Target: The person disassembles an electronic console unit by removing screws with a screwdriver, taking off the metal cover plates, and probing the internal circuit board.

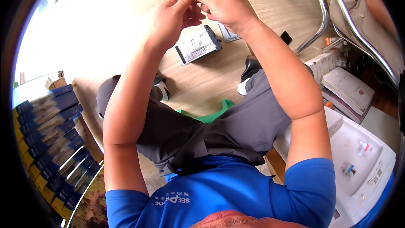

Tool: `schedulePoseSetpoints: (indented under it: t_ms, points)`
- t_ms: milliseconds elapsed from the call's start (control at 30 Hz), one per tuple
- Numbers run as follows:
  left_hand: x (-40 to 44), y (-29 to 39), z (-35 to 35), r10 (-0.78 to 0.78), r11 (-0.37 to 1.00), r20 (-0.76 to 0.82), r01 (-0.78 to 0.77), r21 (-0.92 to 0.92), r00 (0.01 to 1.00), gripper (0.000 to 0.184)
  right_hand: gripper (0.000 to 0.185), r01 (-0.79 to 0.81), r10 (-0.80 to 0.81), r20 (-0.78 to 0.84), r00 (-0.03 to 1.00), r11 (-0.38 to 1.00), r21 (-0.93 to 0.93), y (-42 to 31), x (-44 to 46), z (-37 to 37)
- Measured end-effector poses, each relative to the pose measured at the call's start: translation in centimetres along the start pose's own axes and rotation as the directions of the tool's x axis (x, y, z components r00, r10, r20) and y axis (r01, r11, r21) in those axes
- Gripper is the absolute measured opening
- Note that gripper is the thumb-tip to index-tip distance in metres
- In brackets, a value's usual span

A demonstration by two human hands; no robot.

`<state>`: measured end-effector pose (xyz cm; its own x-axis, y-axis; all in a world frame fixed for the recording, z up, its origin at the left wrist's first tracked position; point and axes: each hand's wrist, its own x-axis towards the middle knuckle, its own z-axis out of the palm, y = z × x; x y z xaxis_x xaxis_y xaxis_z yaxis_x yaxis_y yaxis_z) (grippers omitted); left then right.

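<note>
My left hand (175, 14) and my right hand (223, 6) meet at the top of the view, raised over the floor. Thumb and fingers are pinched on both hands, and the fingertips touch or nearly touch. Whatever they hold, if anything, is too small or hidden to make out. Beneath them on the floor lies a grey metal casing (197, 47) with perforations and a dark end piece. A flat grey slotted piece (228, 33) sits beside it, partly covered by my right wrist.
Blue and yellow boxes (55, 139) are stacked at left. A green plastic piece (217, 113) shows between my legs. At right are a white water dispenser (363, 164), books (348, 88), a dark flat object (286, 38) and a chrome chair frame (325, 12) near another person's leg (354, 21).
</note>
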<state>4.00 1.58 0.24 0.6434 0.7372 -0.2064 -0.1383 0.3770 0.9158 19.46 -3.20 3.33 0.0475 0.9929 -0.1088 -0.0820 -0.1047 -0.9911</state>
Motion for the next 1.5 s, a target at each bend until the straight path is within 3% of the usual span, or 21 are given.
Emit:
schedulePoseSetpoints:
  t_ms: [133,267,533,767,833,867,900,967,1033,1100,1167,1233,1267,1433,1500]
  points:
    - [0.8,0.6,0.1,-0.006,0.988,-0.036,0.000,-0.156,0.999,0.033,0.019,0.185,-0.179,0.053,0.982,0.972,-0.146,0.0,0.4,-0.4]
    - [1.4,0.8,0.1,-0.043,0.979,0.011,0.044,-0.201,0.999,0.032,0.019,0.181,-0.173,0.069,0.982,0.975,-0.127,-0.5,0.1,-0.8]
    - [2.0,0.3,0.1,-0.056,0.998,0.001,0.056,0.032,0.998,0.034,0.014,0.338,-0.394,-0.015,0.919,0.807,-0.483,-1.4,-0.9,-1.1]
    - [1.6,0.1,1.6,-0.042,0.968,-0.049,0.052,0.244,0.998,0.038,0.014,0.292,-0.407,-0.081,0.910,0.766,-0.572,0.3,-0.3,-2.4]
    - [1.4,0.3,1.9,-0.014,0.950,-0.049,0.028,0.310,0.999,0.040,0.017,0.128,-0.331,-0.134,0.934,0.662,-0.739,0.8,0.7,-3.5]
    - [1.5,0.5,1.9,-0.008,0.940,-0.056,0.027,0.340,0.998,0.041,0.019,0.024,-0.250,-0.201,0.947,0.680,-0.733,1.9,1.2,-4.1]
    - [1.6,0.6,2.0,-0.005,0.944,-0.063,0.025,0.328,0.998,0.041,0.019,0.026,-0.246,-0.191,0.950,0.673,-0.739,4.0,2.2,-5.4]
    - [1.8,1.0,2.2,-0.069,0.954,-0.133,0.104,0.280,0.989,0.038,0.022,-0.056,-0.262,-0.211,0.942,0.497,-0.866,10.0,4.0,-8.7]
    - [0.8,1.8,2.7,-0.012,0.958,-0.094,0.039,0.283,0.996,0.041,0.022,-0.142,-0.098,-0.203,0.974,0.432,-0.890,15.3,3.8,-11.6]
    - [0.9,1.6,2.6,-0.031,0.951,-0.123,0.067,0.301,0.992,0.040,0.019,-0.218,0.047,-0.212,0.976,0.209,-0.953,20.7,2.4,-13.9]
    - [0.7,1.8,2.5,-0.032,0.946,-0.128,0.071,0.316,0.991,0.040,0.018,-0.301,0.110,-0.284,0.952,0.182,-0.936,25.9,1.4,-15.7]
    - [0.3,2.6,2.5,-0.038,0.912,-0.165,0.101,0.397,0.986,0.041,0.017,-0.252,0.158,-0.224,0.962,0.188,-0.949,28.7,1.0,-16.3]
    - [-0.7,3.2,2.3,0.019,0.913,-0.116,0.030,0.407,0.993,0.041,0.016,-0.214,0.204,-0.172,0.964,0.203,-0.956,29.9,0.9,-16.5]
    - [0.4,2.4,0.1,0.000,0.895,-0.152,0.067,0.441,0.988,0.041,0.017,-0.255,0.257,-0.202,0.945,0.190,-0.948,34.2,1.0,-17.4]
    - [0.7,2.2,-0.6,-0.036,0.880,-0.180,0.116,0.460,0.983,0.041,0.018,-0.365,0.350,-0.272,0.896,0.233,-0.902,34.8,1.1,-17.6]
